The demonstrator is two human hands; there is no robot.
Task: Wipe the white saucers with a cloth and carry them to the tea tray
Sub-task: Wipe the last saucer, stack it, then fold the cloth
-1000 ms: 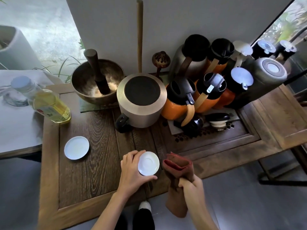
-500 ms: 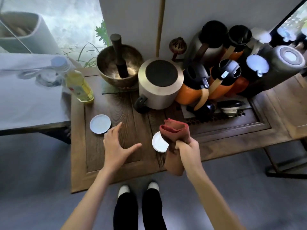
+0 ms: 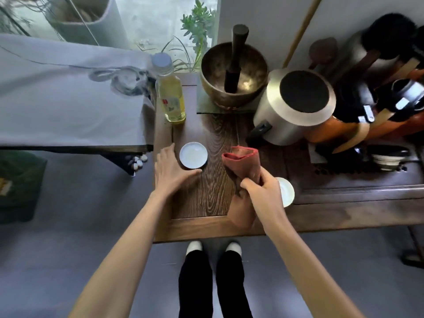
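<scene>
A white saucer [image 3: 193,155] lies flat on the dark wooden table [image 3: 213,196]. My left hand [image 3: 172,171] is open just left of and below it, thumb reaching under its near rim, fingers spread beside it. My right hand [image 3: 263,188] is closed around a folded reddish-brown cloth [image 3: 242,165] that stands up from the fist and hangs below it. A second white saucer [image 3: 286,190] lies behind that hand, partly hidden, at the left edge of the recessed tea tray [image 3: 355,189].
A bottle of yellow drink [image 3: 171,97], a bronze bowl with a mallet [image 3: 234,74], a steel canister [image 3: 296,106] and several orange and black flasks [image 3: 376,104] crowd the back. A cloth-covered table [image 3: 68,95] adjoins on the left.
My left hand let go of the saucer it held, which now lies by the tea tray, and moved left to the other saucer. The camera view swung left.
</scene>
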